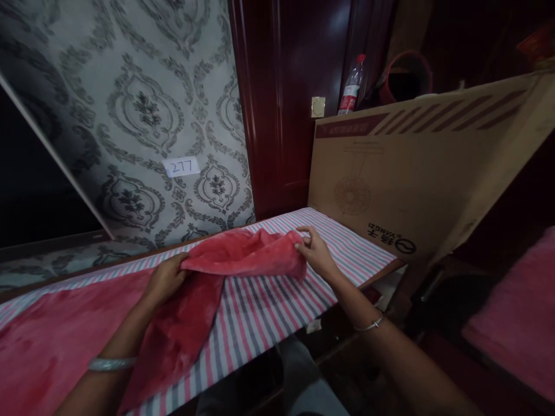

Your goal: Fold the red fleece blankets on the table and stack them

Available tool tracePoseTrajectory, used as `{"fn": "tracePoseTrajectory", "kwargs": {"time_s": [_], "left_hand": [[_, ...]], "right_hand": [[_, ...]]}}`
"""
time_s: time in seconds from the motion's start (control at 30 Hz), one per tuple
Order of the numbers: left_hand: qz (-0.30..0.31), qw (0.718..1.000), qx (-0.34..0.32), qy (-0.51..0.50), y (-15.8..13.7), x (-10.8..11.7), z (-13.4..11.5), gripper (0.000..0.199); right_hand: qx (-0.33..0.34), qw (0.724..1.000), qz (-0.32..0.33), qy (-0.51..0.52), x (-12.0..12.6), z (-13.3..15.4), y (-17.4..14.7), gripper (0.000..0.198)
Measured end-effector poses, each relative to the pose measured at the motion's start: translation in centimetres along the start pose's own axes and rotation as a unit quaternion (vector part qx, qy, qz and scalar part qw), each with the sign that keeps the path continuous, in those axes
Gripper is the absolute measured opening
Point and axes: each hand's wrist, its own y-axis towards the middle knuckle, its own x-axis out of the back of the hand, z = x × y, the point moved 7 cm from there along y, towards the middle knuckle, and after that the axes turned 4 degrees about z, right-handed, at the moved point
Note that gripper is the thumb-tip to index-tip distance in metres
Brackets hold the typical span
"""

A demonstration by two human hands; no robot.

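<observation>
1. Right now the left hand [167,278] lies on the red fleece blanket [203,294], its fingers curled over a fold of the cloth and closed on it, near the far edge of the bed.
2. The right hand [315,252] pinches the blanket's lifted corner between thumb and fingertips; the fingers are together, clamped on the cloth.
3. Between the two hands the blanket's edge is raised off the bed and sags slightly, folded back over itself.
4. The rest of the blanket spreads flat to the left and toward the near edge, covering that part of the striped sheet [269,312].
5. The sheet, in pink, white and grey stripes, is bare to the right of the blanket as far as the bed's end.
6. A silver bangle [111,363] sits on the left wrist, and a thin bracelet [369,326] on the right wrist.
7. A large cardboard box [416,173] stands on its side just beyond the bed's right end, its printing upside down.
8. Behind the box, a plastic water bottle [352,86] with a red cap stands upright beside the dark red wooden door frame [277,104].
9. The patterned grey wallpaper [147,110] behind the bed bears a small white label [182,167] reading 277.
</observation>
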Motion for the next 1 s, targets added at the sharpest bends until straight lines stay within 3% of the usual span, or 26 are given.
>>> {"fn": "tracePoseTrajectory", "kwargs": {"time_s": [0.07,0.17,0.3,0.53,0.63,0.8,0.9,1.0], "left_hand": [[-0.03,0.999,-0.012,-0.001,-0.1,0.3,0.1,0.037],[-0.082,0.996,-0.035,-0.002,0.1,1.5,-0.3,0.04],[-0.093,0.995,-0.035,-0.005,1.0,4.0,-1.8,0.034],[-0.214,0.976,0.014,-0.041,2.2,11.6,-4.5,0.03],[-0.203,0.978,0.031,-0.032,2.5,13.1,-4.9,0.022],[-0.152,0.988,0.028,-0.011,2.8,12.3,-4.8,0.019],[-0.101,0.994,-0.022,-0.021,2.8,9.6,-5.7,0.026],[-0.042,0.992,-0.072,-0.093,1.9,6.2,-7.9,0.032]], "right_hand": [[0.03,0.999,-0.015,-0.03,0.8,0.8,0.1,0.05],[0.079,0.996,0.02,-0.042,0.9,3.2,1.4,0.047],[0.138,0.979,0.017,-0.15,1.1,7.6,4.1,0.045],[0.307,0.875,-0.088,-0.364,2.6,20.1,7.8,0.028],[0.316,0.848,-0.1,-0.413,3.0,22.9,8.9,0.021],[0.296,0.839,-0.121,-0.441,4.9,24.4,10.9,0.017],[0.234,0.85,-0.135,-0.453,6.3,24.3,12.6,0.016],[0.191,0.854,-0.16,-0.457,7.4,24.5,14.3,0.015]]}}
